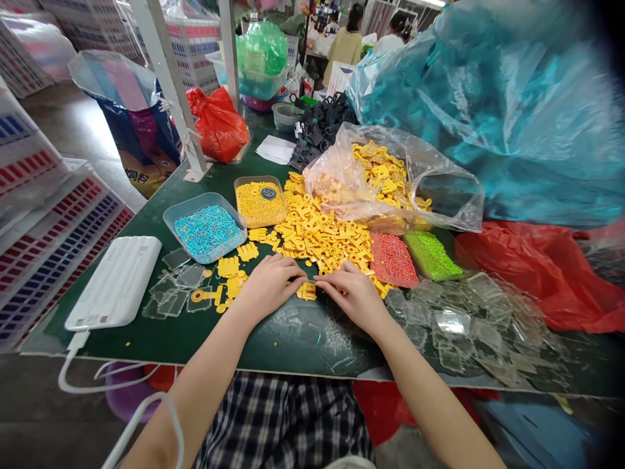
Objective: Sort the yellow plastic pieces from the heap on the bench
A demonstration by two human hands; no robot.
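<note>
Between my two hands, at the front of the green table, is a small yellow plastic piece [306, 291] with darker coloured bits in its middle. My left hand [270, 288] pinches its left side with fingertips together. From the right, the thumb and fingers of my right hand [355, 294] close on its other edge. Just beyond lies a heap of yellow plastic parts [325, 234]. Flat yellow pieces [228, 266] are scattered left of my left hand, near some clear plastic squares [172, 294]. Exactly what sits inside the held piece is too small to tell.
Blue beads [208, 231] and yellow beads [258, 202] fill trays at left; red beads [393, 259] and green beads [433, 254] lie right. Clear plastic pieces [454, 322] pile up front right. A white power bank [114, 283] with a cable is at far left. People work behind.
</note>
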